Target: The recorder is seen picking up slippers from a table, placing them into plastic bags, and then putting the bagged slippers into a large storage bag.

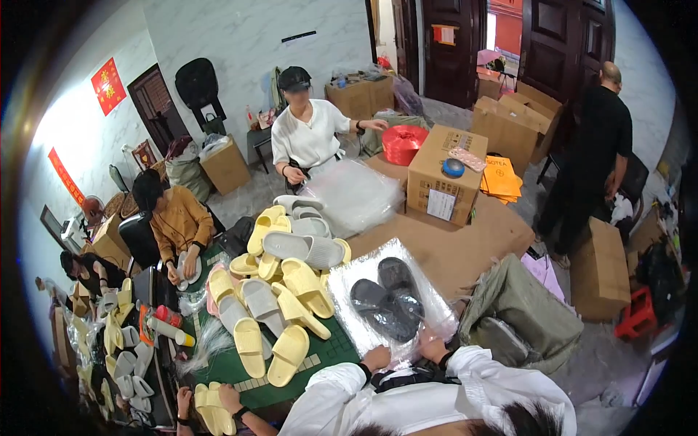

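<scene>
A pair of dark slippers (393,296) lies on a stack of shiny clear plastic bags (346,291) right in front of me. Film glints over the slippers' near ends, so they look at least partly bagged. My left hand (376,357) is closed on the near edge of the plastic, left of the slippers. Just to their near right, my right hand (434,345) grips the bag, fingers pinched together. Left of the stack rises a heap of yellow slippers (307,287) and grey slippers (264,305).
A co-worker's hands (230,398) hold yellow slippers at lower left. Across the table, a person in white (309,127) sits by flat plastic bags (356,200), red ribbon (404,144) and a carton (442,171). A green sack (520,312) stands to my right.
</scene>
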A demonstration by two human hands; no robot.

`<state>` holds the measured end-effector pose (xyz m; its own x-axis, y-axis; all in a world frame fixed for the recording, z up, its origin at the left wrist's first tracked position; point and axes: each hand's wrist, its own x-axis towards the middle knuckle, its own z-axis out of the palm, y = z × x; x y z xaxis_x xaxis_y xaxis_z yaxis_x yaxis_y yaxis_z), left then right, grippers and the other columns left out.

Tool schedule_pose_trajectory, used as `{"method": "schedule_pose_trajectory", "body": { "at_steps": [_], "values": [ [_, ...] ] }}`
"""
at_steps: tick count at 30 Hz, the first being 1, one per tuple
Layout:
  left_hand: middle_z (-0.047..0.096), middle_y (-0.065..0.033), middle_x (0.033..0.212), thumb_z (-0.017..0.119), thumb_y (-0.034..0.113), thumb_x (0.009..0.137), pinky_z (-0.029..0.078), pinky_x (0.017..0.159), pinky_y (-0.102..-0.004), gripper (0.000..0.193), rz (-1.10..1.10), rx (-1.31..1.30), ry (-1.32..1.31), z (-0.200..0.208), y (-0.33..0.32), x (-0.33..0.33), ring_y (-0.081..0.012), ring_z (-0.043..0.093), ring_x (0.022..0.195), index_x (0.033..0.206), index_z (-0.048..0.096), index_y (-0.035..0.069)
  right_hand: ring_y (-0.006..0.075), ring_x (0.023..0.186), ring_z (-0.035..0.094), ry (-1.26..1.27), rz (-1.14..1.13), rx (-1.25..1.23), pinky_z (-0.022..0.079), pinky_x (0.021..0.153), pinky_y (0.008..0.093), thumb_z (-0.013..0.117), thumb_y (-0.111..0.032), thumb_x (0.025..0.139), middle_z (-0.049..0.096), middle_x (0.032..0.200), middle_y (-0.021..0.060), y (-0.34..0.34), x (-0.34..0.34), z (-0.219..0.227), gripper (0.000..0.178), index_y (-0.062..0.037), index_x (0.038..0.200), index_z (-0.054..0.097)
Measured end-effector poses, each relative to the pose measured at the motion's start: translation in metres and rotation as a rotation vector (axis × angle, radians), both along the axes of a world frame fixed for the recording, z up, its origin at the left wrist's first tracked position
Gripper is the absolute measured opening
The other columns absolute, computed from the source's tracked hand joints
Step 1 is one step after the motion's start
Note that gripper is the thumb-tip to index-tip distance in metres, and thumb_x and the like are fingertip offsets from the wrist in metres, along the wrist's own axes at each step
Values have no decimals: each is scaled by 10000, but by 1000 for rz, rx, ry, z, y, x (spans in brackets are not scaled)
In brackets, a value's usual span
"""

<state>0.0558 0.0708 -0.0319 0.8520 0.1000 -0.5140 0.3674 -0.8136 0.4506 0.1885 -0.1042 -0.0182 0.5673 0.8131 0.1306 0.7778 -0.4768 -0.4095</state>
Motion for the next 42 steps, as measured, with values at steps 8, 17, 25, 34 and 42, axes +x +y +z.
{"method": "schedule_pose_trajectory", "body": {
  "at_steps": [8,17,25,34,42],
  "values": [
    [587,-191,1027,445,214,805,484,759,-473,287,-28,133,5,7,-5,0,-351,604,901,955,635,61,325,709,588,-7,206,-256,473,643,427,568,-243,709,589,717,144,16,3,20,205,-48,746,623],
    [612,-156,1027,462,251,809,476,753,-480,286,47,118,5,24,-10,3,-317,605,928,951,646,85,331,1049,498,157,424,29,440,831,426,526,-175,760,494,1211,110,17,-15,5,492,-83,1234,430],
    [590,-170,774,515,181,784,462,646,-409,167,-25,-133,-593,2,0,21,-345,575,761,808,589,33,264,816,592,422,207,-77,472,707,365,520,-264,837,616,906,102,24,-9,15,266,-39,955,595],
    [632,-149,883,464,223,905,471,680,-369,259,678,-1144,-255,111,-36,51,-252,618,776,927,596,1,237,752,622,1943,-462,403,505,737,331,407,-610,847,588,1009,154,13,10,87,682,36,1013,549],
    [619,-201,801,434,369,917,452,677,-368,400,27,-702,-608,64,-45,44,-301,592,713,954,594,5,255,743,616,1944,-528,507,541,587,340,574,-509,800,574,937,146,5,29,76,510,-74,1052,490]
  ]
}}
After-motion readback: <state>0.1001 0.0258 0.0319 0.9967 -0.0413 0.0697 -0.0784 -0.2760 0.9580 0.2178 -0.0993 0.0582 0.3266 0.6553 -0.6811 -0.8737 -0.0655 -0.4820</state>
